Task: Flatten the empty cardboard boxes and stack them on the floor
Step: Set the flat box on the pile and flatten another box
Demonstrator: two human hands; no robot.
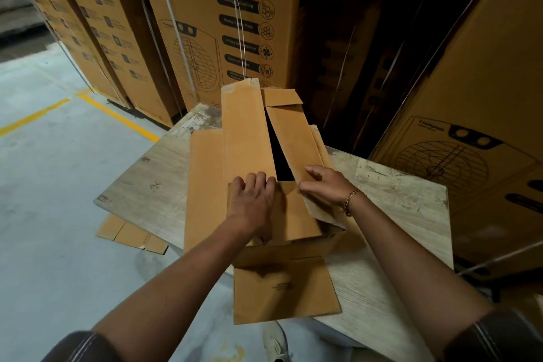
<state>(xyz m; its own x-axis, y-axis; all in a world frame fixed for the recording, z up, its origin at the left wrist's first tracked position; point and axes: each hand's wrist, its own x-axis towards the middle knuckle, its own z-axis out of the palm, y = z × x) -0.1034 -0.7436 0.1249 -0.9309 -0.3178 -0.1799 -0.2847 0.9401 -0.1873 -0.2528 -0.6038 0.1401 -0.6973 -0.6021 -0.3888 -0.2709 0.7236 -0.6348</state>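
Observation:
An open brown cardboard box [282, 282] stands on a worn wooden table [152, 185], its long flaps raised. My left hand [252, 200] curls its fingers over the edge of the left long flap [246, 129] by the box's dark opening. On the right long flap [296, 141], my right hand [326, 185], with a chain bracelet on its wrist, pinches the near end. A short end flap [285, 291] hangs down toward me. A flattened piece of cardboard [132, 236] lies on the floor, partly under the table's left edge.
Tall strapped appliance cartons [235, 17] stand close behind the table, more at the left [97, 32] and right [482, 132]. The grey concrete floor [53, 214] with yellow lines [117, 116] extends to the left. A shoe [274, 344] shows below the box.

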